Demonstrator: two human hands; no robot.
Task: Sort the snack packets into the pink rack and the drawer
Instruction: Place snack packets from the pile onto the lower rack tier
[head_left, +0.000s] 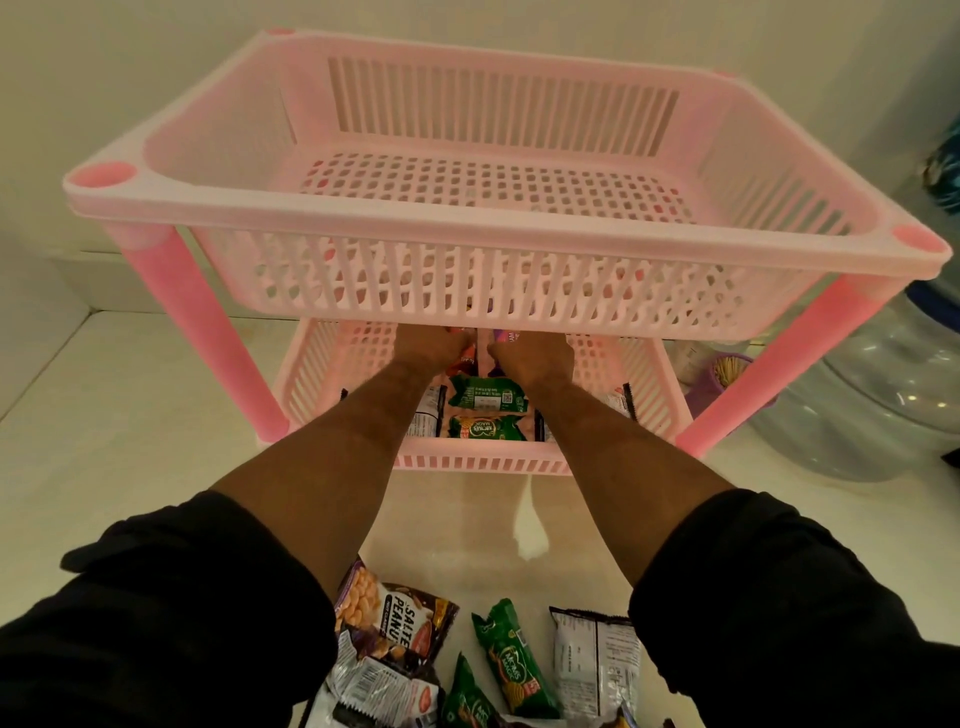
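The pink rack (467, 228) stands on a white counter, its upper basket bare. Both my arms reach into the lower tier (467, 462). My left hand (431, 348) and my right hand (535, 358) lie close together at the tier's back, touching orange and purple packets (467, 358); the upper basket hides my fingers. Two green biscuit packets (488, 397) lie in the tier between my forearms, with white packets beside them. On the counter near me lie a salted peanuts packet (400, 618), green packets (511, 660) and a silver packet (592, 660). No drawer is in view.
A large clear water bottle (883, 395) stands right of the rack. A purple cup of toothpicks (727, 374) sits behind the rack's right leg. The wall runs close behind the rack. The counter's raised ledge (67, 291) runs along the left.
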